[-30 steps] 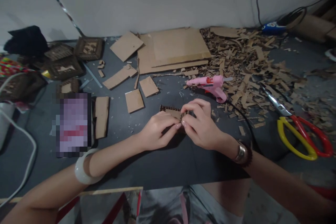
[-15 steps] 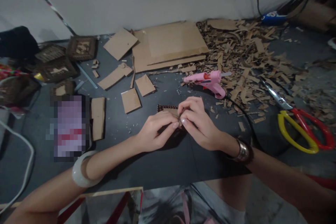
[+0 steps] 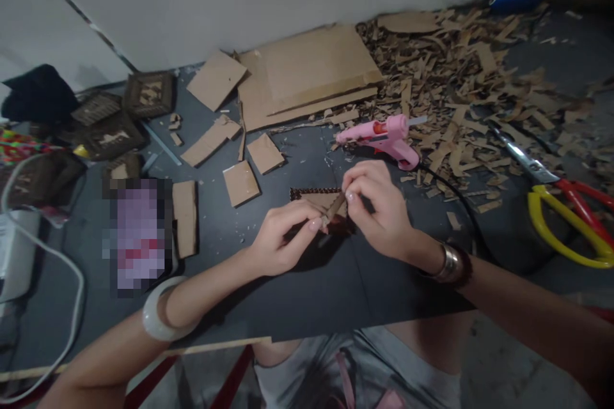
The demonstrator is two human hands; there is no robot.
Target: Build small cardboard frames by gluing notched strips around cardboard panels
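Between my two hands is a short cardboard strip (image 3: 336, 206), slanting up to the right. My left hand (image 3: 286, 234) pinches its lower end between thumb and fingertips. At the upper end, the fingers of my right hand (image 3: 377, 201) are closed on the same strip. Just behind and below it, a small cardboard piece (image 3: 311, 197) with a dark corrugated edge lies on the dark table (image 3: 307, 307), partly hidden by my hands. Beyond my right hand a pink glue gun (image 3: 381, 137) rests on its side.
Cardboard scraps (image 3: 446, 121) heap at the back right. Red-and-yellow-handled scissors (image 3: 547, 176) lie right. Flat cardboard sheets (image 3: 311, 70) and small cardboard squares (image 3: 241, 183) lie beyond my hands. Framed corrugated pieces (image 3: 148, 92), a blurred purple object (image 3: 139, 230) and a white cable (image 3: 79, 294) are left.
My right hand has moved up and right, away from my left fingertips, and the strip now shows between them. The view has shifted slightly.
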